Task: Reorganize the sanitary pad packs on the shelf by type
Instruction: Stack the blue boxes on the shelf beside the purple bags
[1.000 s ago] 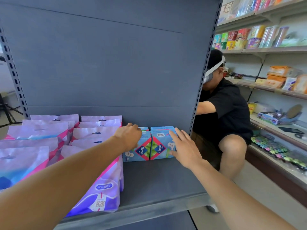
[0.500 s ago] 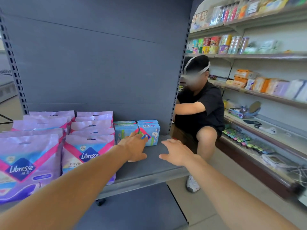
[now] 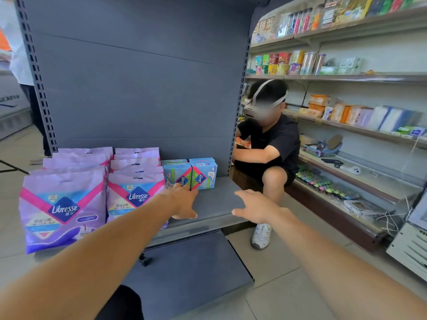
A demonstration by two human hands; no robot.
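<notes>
Two rows of purple Libresse pad bags (image 3: 136, 195) stand on the left part of the grey shelf (image 3: 217, 199), with the nearest left bag (image 3: 62, 209) at the front. Two small blue Libresse boxes (image 3: 203, 174) stand side by side to their right, against the back panel. My left hand (image 3: 184, 202) hovers over the shelf just in front of the blue boxes, fingers loosely bent, holding nothing. My right hand (image 3: 256, 206) is over the shelf's front right corner, fingers relaxed and empty.
A person in a black shirt (image 3: 270, 144) crouches right of the shelf unit. Behind that person run wall shelves (image 3: 346, 77) with cups, boxes and small goods. A lower grey shelf (image 3: 184, 269) juts out below. Another person's legs (image 3: 39, 125) stand at far left.
Both hands have drawn back from the blue boxes toward the shelf's front edge, and the view has pulled away, showing more of the bags and the aisle.
</notes>
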